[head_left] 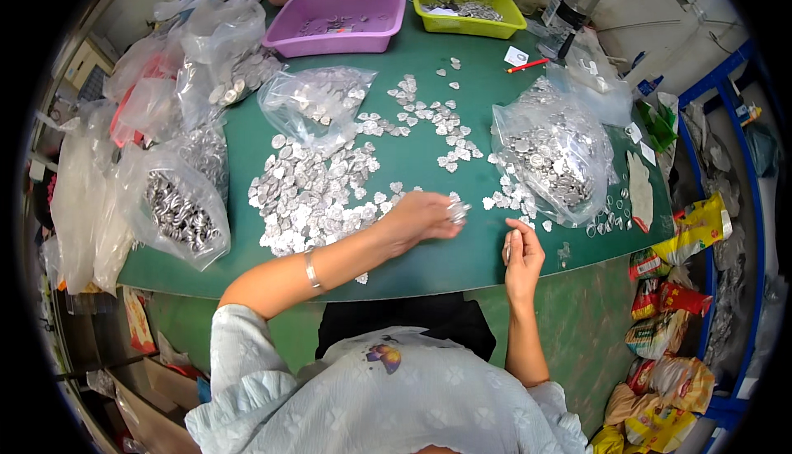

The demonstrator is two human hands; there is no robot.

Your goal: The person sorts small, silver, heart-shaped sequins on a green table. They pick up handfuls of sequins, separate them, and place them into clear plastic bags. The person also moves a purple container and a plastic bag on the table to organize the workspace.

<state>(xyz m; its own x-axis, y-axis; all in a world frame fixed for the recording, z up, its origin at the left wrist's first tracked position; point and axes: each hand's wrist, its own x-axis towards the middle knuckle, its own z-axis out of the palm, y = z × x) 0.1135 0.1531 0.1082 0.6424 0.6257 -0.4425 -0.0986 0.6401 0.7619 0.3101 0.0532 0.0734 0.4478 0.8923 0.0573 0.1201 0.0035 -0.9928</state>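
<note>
Through the head camera I look down on a green bench (pixel 462 268), its near edge bowing across the lower middle. My left hand (pixel 417 218), with a silver bracelet (pixel 313 269) at the wrist, is above the middle of the near edge; its fingers are drawn in around a silvery clump (pixel 458 211), blurred, so I cannot count the pieces. My right hand (pixel 523 262) is at the near edge, farther right, its thumb and fingers close together; I cannot tell whether anything is pinched between them.

Left of my left hand, toward the near left part of the bench, spreads a heap of small silvery pieces (pixel 307 194), many heart-shaped or leaf-like. A clear bag (pixel 320 95) of similar pieces lies at the heap's far side, and a thin trail of pieces (pixel 450 124) crosses the middle. Near the right edge, a bulging plastic bag (pixel 554 157) lies beside more loose pieces, with several thin rings (pixel 609 221) close to the near right corner. Along the left edge, a plastic sack (pixel 177 210) shows darker curved metal parts. Toward the far edge are a purple basin (pixel 334 44) and, to its right, a yellow-green tray (pixel 469 26); a red pen (pixel 528 66) lies nearer the right edge.
</note>
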